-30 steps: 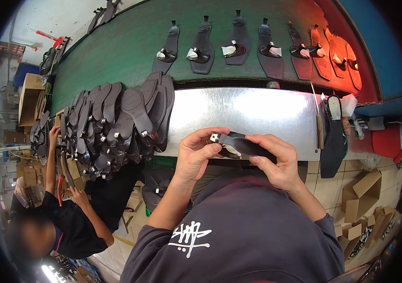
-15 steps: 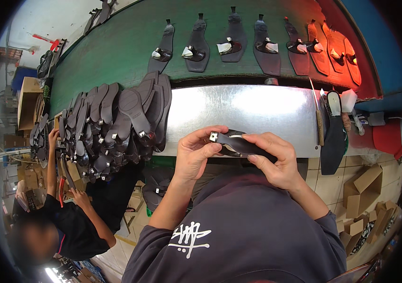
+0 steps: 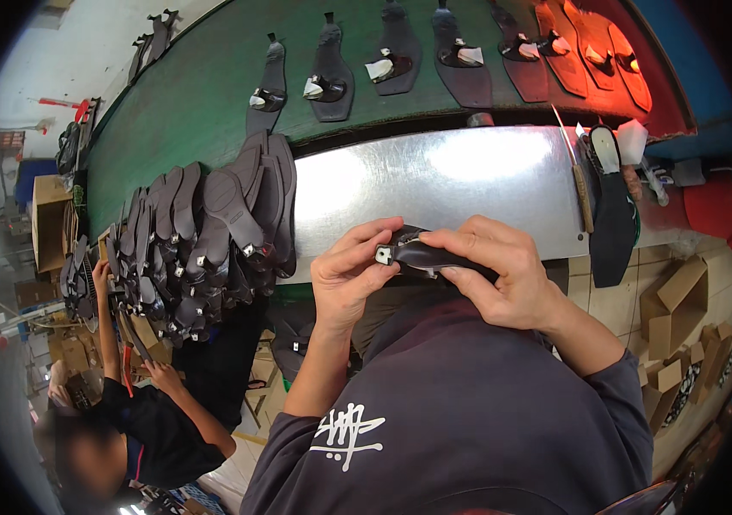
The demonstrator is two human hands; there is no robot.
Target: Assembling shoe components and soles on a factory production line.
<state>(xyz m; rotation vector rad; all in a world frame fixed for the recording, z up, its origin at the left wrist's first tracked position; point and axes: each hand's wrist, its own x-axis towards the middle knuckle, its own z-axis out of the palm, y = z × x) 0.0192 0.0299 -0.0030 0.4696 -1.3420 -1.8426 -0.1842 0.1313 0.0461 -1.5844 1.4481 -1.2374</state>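
Observation:
Both of my hands hold one black sandal sole (image 3: 422,255) with a strap and a small white tag, close to my chest. My left hand (image 3: 350,275) pinches its left end by the tag. My right hand (image 3: 503,273) wraps over its right part, fingers pressing on top. The sole hovers just in front of a shiny metal sheet (image 3: 443,180) on the workbench.
A stack of several black soles (image 3: 203,232) leans at the left of the metal sheet. More soles (image 3: 400,51) lie in a row on the green belt (image 3: 203,94) behind. One black sole (image 3: 610,206) stands at the right. A seated person (image 3: 138,421) reaches up at lower left. Cardboard boxes (image 3: 675,300) lie at right.
The view has shifted slightly and my hands sit a little lower in it. My fingers have adjusted on the sole; both hands still hold it.

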